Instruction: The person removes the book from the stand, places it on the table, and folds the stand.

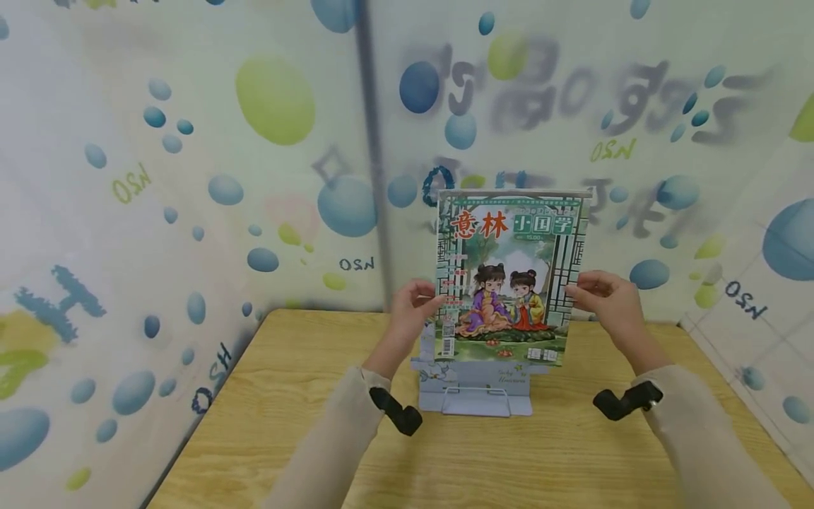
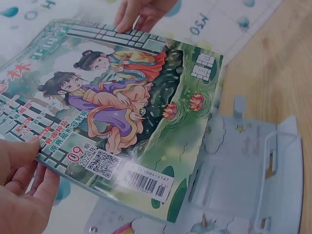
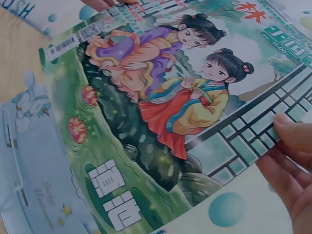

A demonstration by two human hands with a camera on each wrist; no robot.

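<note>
A magazine [image 1: 509, 283] with a green illustrated cover of two seated figures is held upright, front facing me. My left hand [image 1: 413, 311] pinches its left edge, thumb on the cover and fingers behind, as the left wrist view also shows. On the opposite edge, my right hand [image 1: 609, 304] pinches it the same way. Behind and below the magazine stands a pale blue book stand [image 1: 473, 378] with a unicorn print and a white wire holder [image 1: 475, 403] at its front. The magazine's lower edge hangs above that holder and hides most of the stand's back.
The stand rests on a light wooden table [image 1: 305, 417]. Behind the table hangs a pale curtain [image 1: 286, 184] with blue and green dots, and it continues along both sides. Each wrist wears a black strap with a camera mount [image 1: 626, 401].
</note>
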